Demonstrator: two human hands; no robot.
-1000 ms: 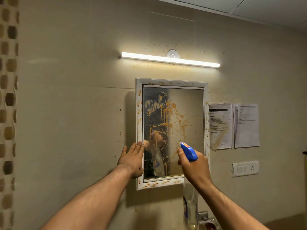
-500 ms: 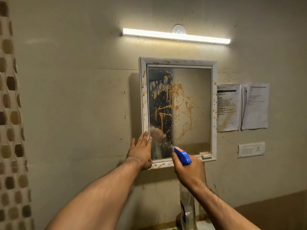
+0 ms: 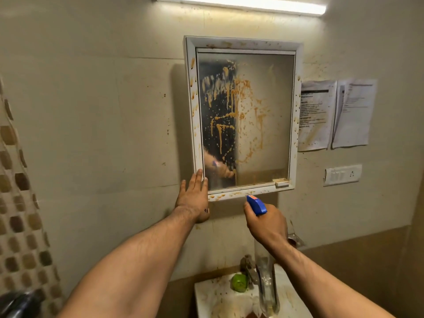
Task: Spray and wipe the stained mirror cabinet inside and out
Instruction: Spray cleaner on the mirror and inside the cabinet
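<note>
The tube light (image 3: pixel 241 3) is cut by the top edge. The print on the two paper sheets (image 3: pixel 316 115) is too small to read, and a dark blur (image 3: pixel 18 301) at lower left cannot be identified. The beige wall is speckled orange, with mosaic tiles (image 3: pixel 13 203) at the left, a switch plate (image 3: pixel 343 176) at the right and a stained basin (image 3: pixel 206 299) below. The mirror cabinet (image 3: pixel 243 118) hangs upright, long axis vertical, door closed, its glass streaked with orange drips. The left hand (image 3: pixel 193 198) lies flat, fingers straight, against the cabinet's lower left corner. The right hand (image 3: pixel 266 222) grips the neck of the spray bottle (image 3: pixel 257 204) just below the frame. Its blue nozzle points up toward the cabinet's bottom edge, and its clear body hangs down, partly hidden by the wrist.
</note>
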